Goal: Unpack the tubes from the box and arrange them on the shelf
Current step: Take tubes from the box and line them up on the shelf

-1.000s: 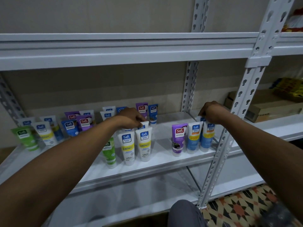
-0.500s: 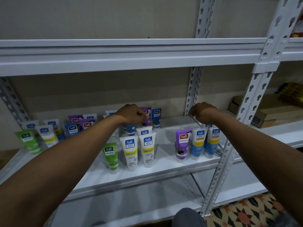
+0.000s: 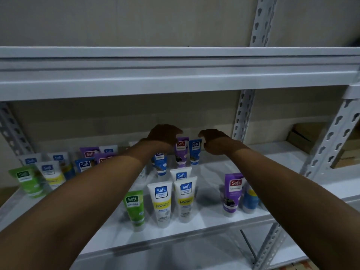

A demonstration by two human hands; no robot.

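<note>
- Reaching deep into the white shelf [image 3: 210,225], both bare arms stretch toward the back row of tubes
- left hand [image 3: 162,136] hangs with fingers curled and a little apart, thumb side just above the purple tube [image 3: 181,152]; I cannot tell whether it touches the top edge
- right hand [image 3: 215,141] is cupped, fingers loosely apart, its fingertips right beside the upper edge of the blue tube [image 3: 194,152], gripping nothing that I can see
- those two tubes stand upright side by side between the hands, near the back wall
- nearer the front stand a green tube [image 3: 135,208] and two white tubes [image 3: 160,201], upright, well apart from the fingers
- a cardboard box [image 3: 303,137] sits in the next bay to the right
</note>
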